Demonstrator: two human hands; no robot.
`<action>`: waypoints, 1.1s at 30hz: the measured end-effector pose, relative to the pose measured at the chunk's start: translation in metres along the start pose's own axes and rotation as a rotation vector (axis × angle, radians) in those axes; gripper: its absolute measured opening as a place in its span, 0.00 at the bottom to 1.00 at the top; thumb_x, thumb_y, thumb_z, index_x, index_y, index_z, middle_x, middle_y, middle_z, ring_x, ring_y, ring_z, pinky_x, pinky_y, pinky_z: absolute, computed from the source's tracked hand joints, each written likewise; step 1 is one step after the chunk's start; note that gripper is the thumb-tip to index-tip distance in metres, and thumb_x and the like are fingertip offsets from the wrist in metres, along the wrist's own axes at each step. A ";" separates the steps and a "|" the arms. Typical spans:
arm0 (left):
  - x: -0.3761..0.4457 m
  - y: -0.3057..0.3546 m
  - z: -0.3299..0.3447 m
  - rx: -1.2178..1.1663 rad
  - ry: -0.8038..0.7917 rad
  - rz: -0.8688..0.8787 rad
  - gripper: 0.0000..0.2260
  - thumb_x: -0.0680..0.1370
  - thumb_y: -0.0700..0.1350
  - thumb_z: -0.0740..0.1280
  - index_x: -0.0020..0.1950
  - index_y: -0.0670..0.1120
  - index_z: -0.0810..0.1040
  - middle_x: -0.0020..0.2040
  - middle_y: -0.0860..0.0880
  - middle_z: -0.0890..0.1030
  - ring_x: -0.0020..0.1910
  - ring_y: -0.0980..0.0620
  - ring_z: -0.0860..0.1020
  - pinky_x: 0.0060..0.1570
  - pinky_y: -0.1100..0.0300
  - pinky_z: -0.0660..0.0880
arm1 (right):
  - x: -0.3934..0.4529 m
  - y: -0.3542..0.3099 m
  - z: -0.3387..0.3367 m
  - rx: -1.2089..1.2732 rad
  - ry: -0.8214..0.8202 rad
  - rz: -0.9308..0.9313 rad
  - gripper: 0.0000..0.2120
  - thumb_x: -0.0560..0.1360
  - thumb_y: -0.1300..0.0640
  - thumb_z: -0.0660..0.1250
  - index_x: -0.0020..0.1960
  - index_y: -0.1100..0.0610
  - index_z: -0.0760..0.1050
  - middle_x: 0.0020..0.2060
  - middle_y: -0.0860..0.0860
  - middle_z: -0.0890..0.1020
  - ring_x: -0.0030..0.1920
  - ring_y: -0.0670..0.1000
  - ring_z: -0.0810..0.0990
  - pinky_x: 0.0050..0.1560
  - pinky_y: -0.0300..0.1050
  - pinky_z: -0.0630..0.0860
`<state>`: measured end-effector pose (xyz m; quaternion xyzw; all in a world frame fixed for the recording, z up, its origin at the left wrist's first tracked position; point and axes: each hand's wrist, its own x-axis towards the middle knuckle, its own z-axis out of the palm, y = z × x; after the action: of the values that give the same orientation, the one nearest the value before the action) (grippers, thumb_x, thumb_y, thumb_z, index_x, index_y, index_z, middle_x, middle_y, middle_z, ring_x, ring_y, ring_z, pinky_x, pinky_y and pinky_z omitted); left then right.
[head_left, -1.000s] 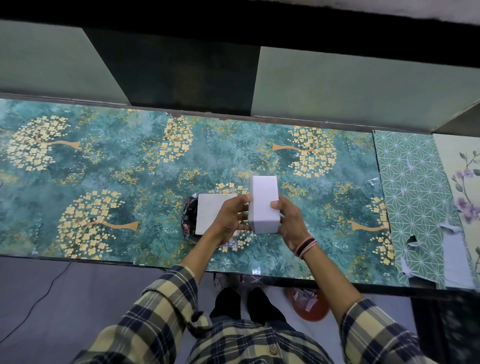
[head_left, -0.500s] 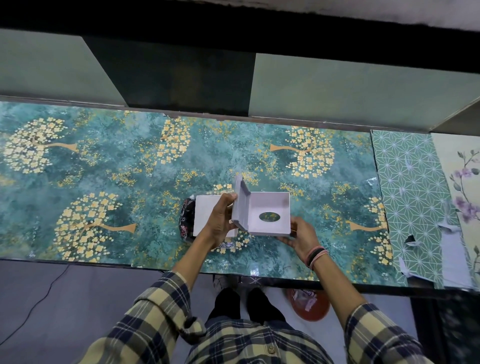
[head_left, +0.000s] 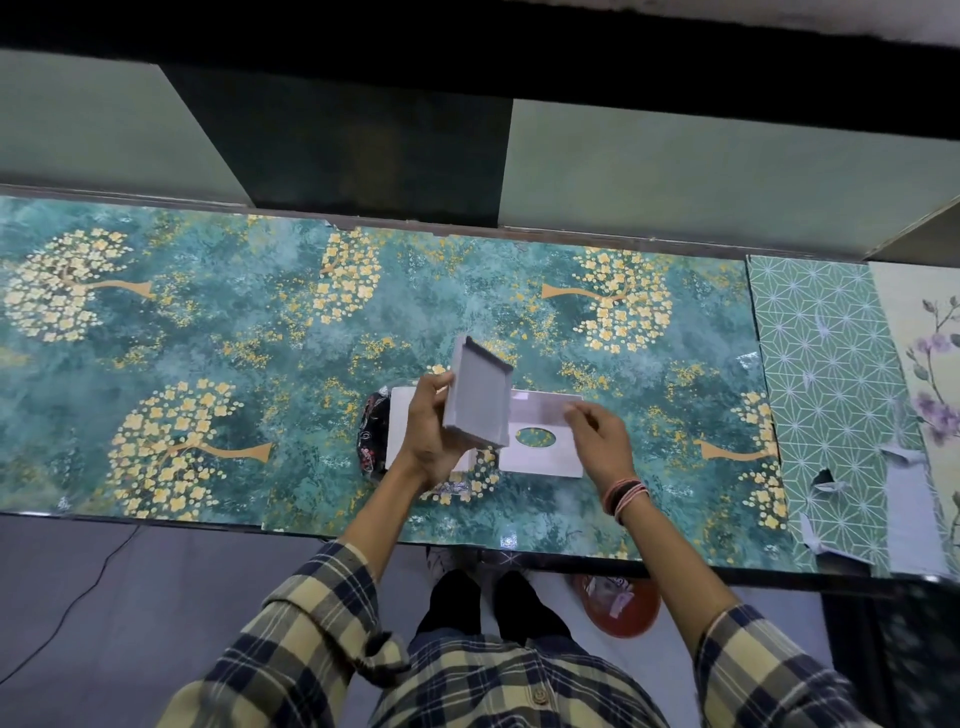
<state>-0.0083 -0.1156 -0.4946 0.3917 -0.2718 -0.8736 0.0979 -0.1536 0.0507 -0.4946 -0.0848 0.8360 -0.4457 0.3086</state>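
My left hand grips a shallow grey-white box tray by its left edge and holds it tilted up on end above the table. Just to its right is a flat white card insert with an oval hole, low over the tabletop. My right hand pinches this insert at its upper right corner. Another white box piece lies flat on the table, partly hidden under my left hand.
A dark patterned bundle lies against the flat white piece's left side. The table wears a teal sheet with golden trees; other patterned sheets with torn paper lie at the right. A red bucket stands on the floor.
The closed white box came apart. My left hand lifted the tray and swung it up and left, while my right hand lowered the insert with the oval hole toward the table.
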 end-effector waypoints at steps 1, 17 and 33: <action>0.002 0.002 0.004 -0.035 -0.001 -0.007 0.32 0.77 0.60 0.61 0.70 0.36 0.76 0.59 0.34 0.80 0.55 0.37 0.79 0.50 0.45 0.78 | 0.001 -0.010 0.004 0.012 -0.129 -0.024 0.10 0.81 0.54 0.65 0.52 0.57 0.83 0.37 0.49 0.79 0.35 0.48 0.74 0.39 0.43 0.71; -0.009 0.014 -0.028 0.873 0.651 0.342 0.09 0.81 0.39 0.67 0.57 0.39 0.84 0.49 0.45 0.84 0.44 0.52 0.79 0.44 0.61 0.76 | 0.113 -0.039 0.029 -0.295 -0.018 0.042 0.24 0.77 0.59 0.68 0.27 0.55 0.60 0.23 0.52 0.61 0.26 0.51 0.60 0.33 0.45 0.59; 0.000 0.000 -0.060 1.025 0.712 0.098 0.09 0.72 0.41 0.68 0.33 0.44 0.71 0.39 0.42 0.78 0.33 0.45 0.73 0.26 0.60 0.61 | 0.024 -0.055 0.097 -0.668 -0.351 -0.484 0.16 0.80 0.61 0.64 0.67 0.61 0.77 0.64 0.59 0.81 0.67 0.60 0.75 0.70 0.55 0.71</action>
<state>0.0361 -0.1400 -0.5272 0.6430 -0.6246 -0.4426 0.0224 -0.1225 -0.0591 -0.5017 -0.4475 0.8251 -0.1895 0.2882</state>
